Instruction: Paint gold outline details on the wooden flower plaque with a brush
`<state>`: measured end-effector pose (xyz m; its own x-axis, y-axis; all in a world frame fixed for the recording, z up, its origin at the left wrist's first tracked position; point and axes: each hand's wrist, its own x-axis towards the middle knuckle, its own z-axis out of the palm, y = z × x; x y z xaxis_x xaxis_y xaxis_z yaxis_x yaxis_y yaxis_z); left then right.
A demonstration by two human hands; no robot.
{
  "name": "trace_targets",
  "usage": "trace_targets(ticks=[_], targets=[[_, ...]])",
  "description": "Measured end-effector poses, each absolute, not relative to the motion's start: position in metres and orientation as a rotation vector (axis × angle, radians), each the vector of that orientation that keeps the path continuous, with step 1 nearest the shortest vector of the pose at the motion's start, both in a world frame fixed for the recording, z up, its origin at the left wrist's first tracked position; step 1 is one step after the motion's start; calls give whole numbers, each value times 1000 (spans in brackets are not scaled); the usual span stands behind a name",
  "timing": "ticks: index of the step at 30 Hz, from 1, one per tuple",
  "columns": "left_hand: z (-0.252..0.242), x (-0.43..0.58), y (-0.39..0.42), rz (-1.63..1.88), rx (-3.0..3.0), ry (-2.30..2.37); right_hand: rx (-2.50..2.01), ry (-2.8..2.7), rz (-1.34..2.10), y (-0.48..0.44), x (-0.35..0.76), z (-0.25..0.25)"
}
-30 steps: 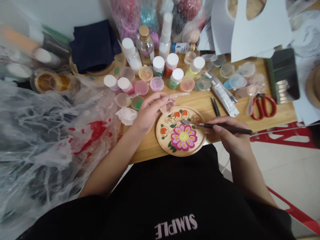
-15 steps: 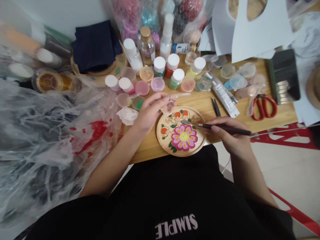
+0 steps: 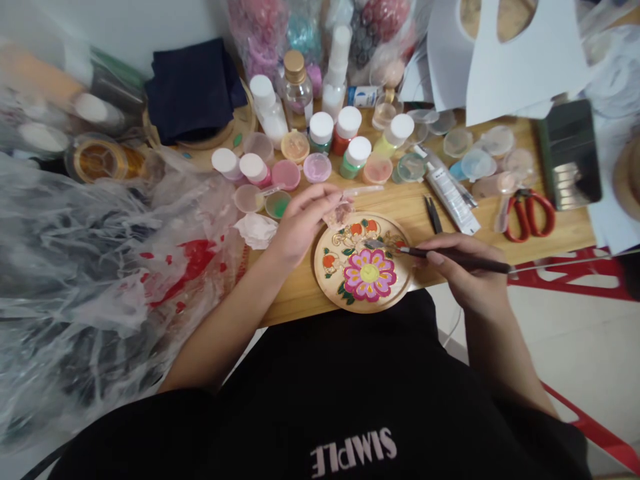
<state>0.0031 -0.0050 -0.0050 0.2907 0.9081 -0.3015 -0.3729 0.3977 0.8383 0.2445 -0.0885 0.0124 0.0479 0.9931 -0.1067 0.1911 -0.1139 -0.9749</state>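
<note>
A round wooden plaque [image 3: 330, 293] lies at the table's front edge, bearing a pink flower, orange fruits, green leaves and gold outlines. My left hand [image 3: 306, 223] is closed on a small clear plastic cup [image 3: 341, 213] with pinkish contents, tilted over the plaque's upper left rim. My right hand [image 3: 467, 270] grips a small spatula [image 3: 450, 257] with a dark handle. Its metal tip is just above the pink flower; whether it touches the surface I cannot tell. A clear stick [image 3: 364, 191] shows beyond my left fingers.
Behind the plaque stand several paint jars [image 3: 357, 153] and small open cups [image 3: 286, 175]. A crumpled tissue [image 3: 256, 230] lies left. Tweezers [image 3: 433, 215], a metal tube [image 3: 453, 199] and red-handled pliers [image 3: 520, 217] lie right. Plastic sheeting [image 3: 110, 267] covers the left side; a phone [image 3: 573, 147] rests far right.
My right hand has shifted slightly right with the spatula, and the tip has moved a little right over the plaque. My left hand keeps its hold on the cup.
</note>
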Motion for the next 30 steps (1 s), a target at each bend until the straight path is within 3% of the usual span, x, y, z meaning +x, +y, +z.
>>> trace_targets(ticks=[17,30], targets=[[-4,3,-5,976,734,884,-1444,-1208,1105,-88,243,12],[-3,3,-6,966,746,880,-1399,-1613,1062,-89,243,28]])
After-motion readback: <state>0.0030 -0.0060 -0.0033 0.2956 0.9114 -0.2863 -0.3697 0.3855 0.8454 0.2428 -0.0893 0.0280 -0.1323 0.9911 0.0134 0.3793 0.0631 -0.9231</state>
